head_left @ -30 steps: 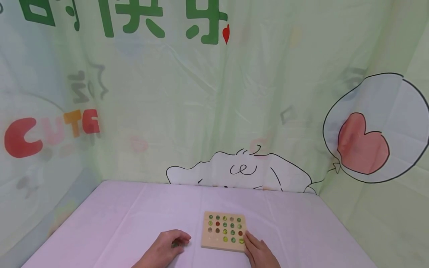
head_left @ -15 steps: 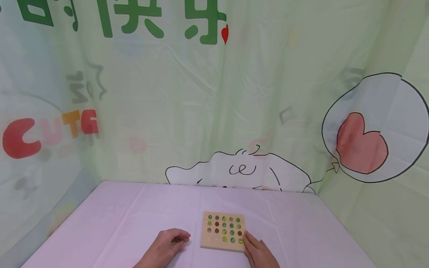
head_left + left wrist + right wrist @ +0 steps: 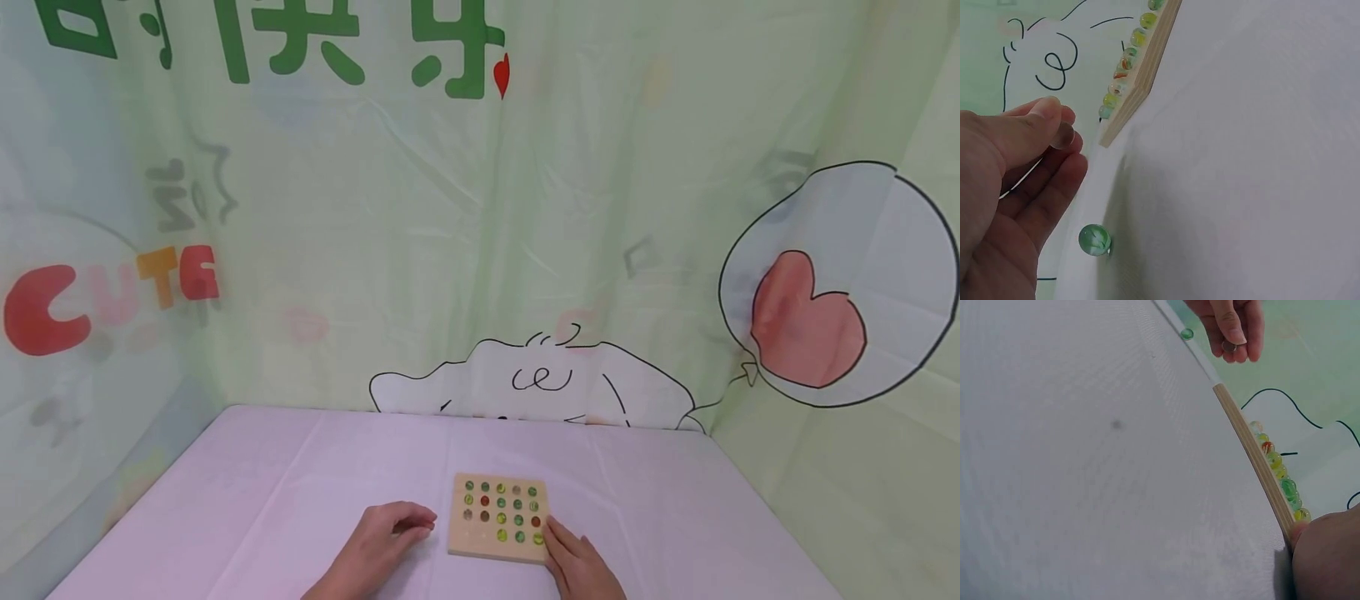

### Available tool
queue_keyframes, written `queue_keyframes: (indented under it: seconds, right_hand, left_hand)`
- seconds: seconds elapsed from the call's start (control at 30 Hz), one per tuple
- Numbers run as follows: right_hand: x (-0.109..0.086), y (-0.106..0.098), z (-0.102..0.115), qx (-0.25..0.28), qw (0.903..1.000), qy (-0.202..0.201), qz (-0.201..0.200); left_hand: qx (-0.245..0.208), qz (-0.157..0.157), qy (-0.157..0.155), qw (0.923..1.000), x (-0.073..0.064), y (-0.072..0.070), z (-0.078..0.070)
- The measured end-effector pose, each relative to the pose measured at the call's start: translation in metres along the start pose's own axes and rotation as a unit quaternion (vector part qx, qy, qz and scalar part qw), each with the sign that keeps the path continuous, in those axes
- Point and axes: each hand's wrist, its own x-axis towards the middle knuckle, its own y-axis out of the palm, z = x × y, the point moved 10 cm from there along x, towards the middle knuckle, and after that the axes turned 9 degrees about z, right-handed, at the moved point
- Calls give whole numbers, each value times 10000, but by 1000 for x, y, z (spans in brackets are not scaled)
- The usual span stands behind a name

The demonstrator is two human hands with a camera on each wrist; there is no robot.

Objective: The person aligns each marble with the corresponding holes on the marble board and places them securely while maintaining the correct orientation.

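A pale wooden board (image 3: pixel 471 543) lies on the table, set with rows of green, yellow, red and greyish glass marbles (image 3: pixel 502 502). Two spots at its near left hold none. Just left of it, my left hand (image 3: pixel 381 542) pinches a dark, see-through marble (image 3: pixel 1063 136) between thumb and fingers. On the cloth below that hand lies a loose green marble (image 3: pixel 1095 240), hidden in the head view. My right hand (image 3: pixel 583 565) rests against the board's right edge near the front corner, fingers fairly straight; the right wrist view shows a fingertip touching the board's side.
A pale lilac cloth covers the table (image 3: pixel 337 467). Behind it and at both sides hang light green curtains (image 3: pixel 337 208) printed with a cartoon animal, a balloon and lettering.
My left hand has shifted slightly right and away from me, closer to the board. Green glimpsed under its fingers a second ago no longer shows. My right hand and the board stay put.
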Motion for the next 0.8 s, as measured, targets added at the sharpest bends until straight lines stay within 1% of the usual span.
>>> queue_keyframes:
  seconds: [0.1,0.17,0.27,0.43,0.53,0.7,0.8]
  right_hand:
    - [0,0,0,-27,10000,-17,-37]
    - [0,0,0,-37,10000,-23,-50]
    - [0,0,-1,-8,10000,-30,-54]
    - [0,1,0,7,10000,-24,-12]
    - [0,1,-1,24,10000,-1,49]
    - [1,1,0,21,10000,3,74]
    - [0,0,1,8,10000,-36,22]
  left_hand:
    - [44,-102,229,9997,3,0,-5]
    - [20,-122,306,9995,5,1,-8]
    - [-67,-97,254,9996,9,3,-9]
    - [-263,-87,-71,9996,13,8,-8]
    - [-377,-77,-152,9991,14,11,-9]
    - [-320,-150,78,9993,17,16,-12]
    - [-396,-209,83,9990,20,19,-11]
